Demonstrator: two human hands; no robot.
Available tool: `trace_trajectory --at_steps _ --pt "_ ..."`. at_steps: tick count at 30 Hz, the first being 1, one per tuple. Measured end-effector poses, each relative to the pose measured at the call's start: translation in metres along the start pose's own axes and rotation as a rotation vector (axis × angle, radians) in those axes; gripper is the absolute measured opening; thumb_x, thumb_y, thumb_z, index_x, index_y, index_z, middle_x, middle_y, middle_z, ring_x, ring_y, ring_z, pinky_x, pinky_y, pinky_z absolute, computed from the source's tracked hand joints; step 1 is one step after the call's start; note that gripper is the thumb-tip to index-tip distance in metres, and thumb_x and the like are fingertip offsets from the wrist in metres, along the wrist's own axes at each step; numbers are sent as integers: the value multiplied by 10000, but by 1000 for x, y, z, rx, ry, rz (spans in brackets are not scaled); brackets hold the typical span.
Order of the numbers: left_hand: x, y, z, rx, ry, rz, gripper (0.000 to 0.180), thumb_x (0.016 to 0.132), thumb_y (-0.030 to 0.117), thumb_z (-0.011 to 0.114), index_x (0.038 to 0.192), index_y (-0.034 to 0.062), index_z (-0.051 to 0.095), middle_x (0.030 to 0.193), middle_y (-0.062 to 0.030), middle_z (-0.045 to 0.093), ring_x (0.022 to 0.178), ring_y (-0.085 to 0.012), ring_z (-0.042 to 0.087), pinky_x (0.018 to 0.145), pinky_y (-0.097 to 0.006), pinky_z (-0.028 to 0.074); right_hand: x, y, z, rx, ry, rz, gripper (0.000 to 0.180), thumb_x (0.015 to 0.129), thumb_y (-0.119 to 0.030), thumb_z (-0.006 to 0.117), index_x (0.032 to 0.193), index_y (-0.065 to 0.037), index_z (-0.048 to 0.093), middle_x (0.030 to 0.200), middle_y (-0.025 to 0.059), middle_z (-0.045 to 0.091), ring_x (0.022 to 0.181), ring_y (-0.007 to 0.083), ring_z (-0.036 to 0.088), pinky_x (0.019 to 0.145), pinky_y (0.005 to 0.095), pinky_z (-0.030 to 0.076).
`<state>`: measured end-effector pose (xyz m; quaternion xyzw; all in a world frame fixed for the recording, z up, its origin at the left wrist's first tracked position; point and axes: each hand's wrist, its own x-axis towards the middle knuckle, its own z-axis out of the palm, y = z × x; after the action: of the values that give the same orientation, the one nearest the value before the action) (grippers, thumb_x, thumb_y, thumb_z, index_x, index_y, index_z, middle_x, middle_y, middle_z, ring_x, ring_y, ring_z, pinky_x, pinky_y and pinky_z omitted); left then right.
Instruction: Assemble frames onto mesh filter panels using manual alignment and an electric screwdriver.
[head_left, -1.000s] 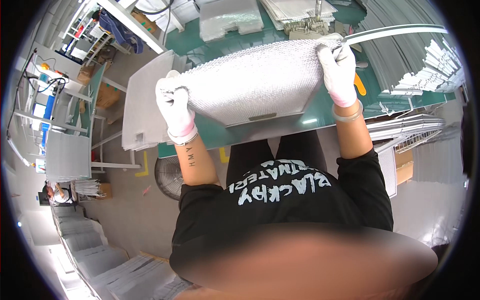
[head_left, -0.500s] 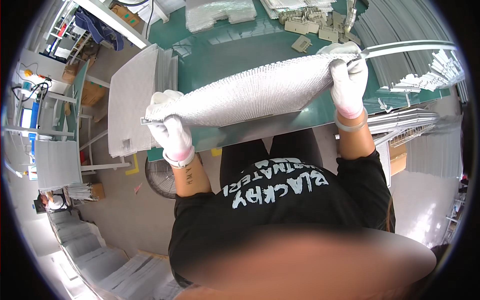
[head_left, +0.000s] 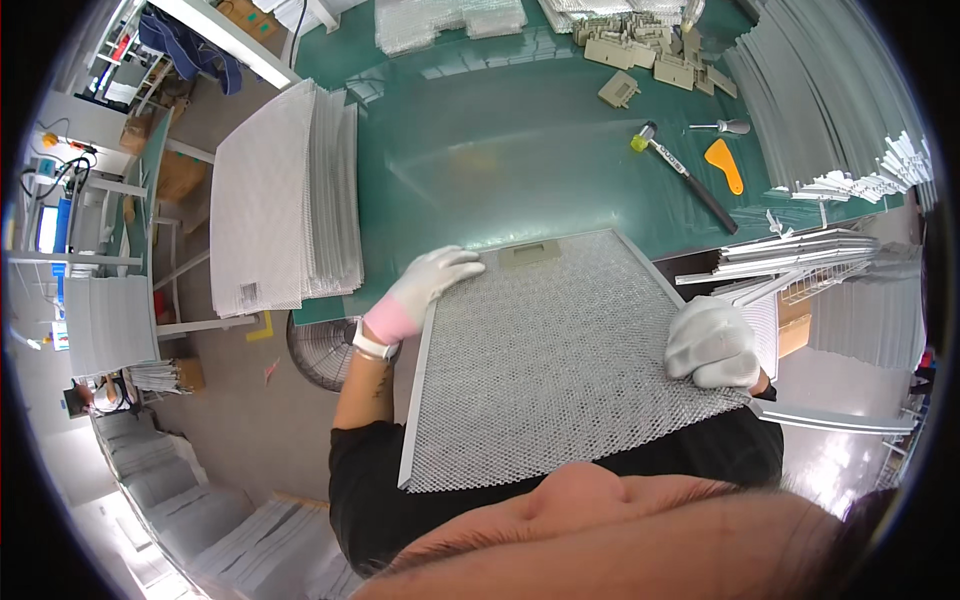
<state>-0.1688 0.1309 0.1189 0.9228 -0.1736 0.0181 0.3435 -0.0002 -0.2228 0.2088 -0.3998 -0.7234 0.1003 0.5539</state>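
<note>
A silver metal-mesh filter panel point(head_left: 560, 370) leans toward me from the table's front edge. Slim metal frame strips run along its left, top and upper right sides, and a beige latch plate point(head_left: 531, 253) sits in its top edge. At its upper left corner, my left hand point(head_left: 425, 290), white-gloved, lies with fingers stretched over the edge; its thumb is hidden. My right hand point(head_left: 712, 342), also gloved, is closed in a fist on the panel's right side. Below that fist a loose-ended metal strip point(head_left: 840, 418) sticks out from the lower right corner.
On the green table point(head_left: 450, 170) lie a mallet point(head_left: 690, 180), a yellow scraper point(head_left: 724, 165), a screwdriver point(head_left: 725, 127) and beige latch parts point(head_left: 640, 50). Mesh sheets point(head_left: 280, 195) are stacked at left, metal strips point(head_left: 820, 100) at right. A floor fan point(head_left: 325, 350) stands below.
The mesh panel has swung from bent and edge-on to flat and facing me. My right hand has come down and nearer with its side; my left hand has shifted to the top left corner.
</note>
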Motion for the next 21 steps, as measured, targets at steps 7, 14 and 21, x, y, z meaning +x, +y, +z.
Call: trace_trajectory --at_steps 7,14,21 --pt "2 -23 5 159 -116 -103 344 817 42 559 1155 90 606 1106 -137 591 1060 -334 544 942 -416 440 9 6 5 70 -17 -2 162 627 -101 626 589 22 529 750 173 640 564 292 607 465 379 484" --pt "9 -27 -2 334 -311 -275 394 809 49 569 1199 100 591 1104 -132 580 1099 -346 522 971 -423 420 9 2 2 53 -55 36 140 665 -77 641 620 20 551 781 162 648 586 297 613 472 391 484" --pt "19 -43 8 79 -264 129 579 800 117 599 1365 103 474 1367 -128 499 1286 -379 421 1057 -456 365 3 1 3 0 14 43 116 689 -86 674 679 -4 593 817 127 672 675 301 639 539 411 515"
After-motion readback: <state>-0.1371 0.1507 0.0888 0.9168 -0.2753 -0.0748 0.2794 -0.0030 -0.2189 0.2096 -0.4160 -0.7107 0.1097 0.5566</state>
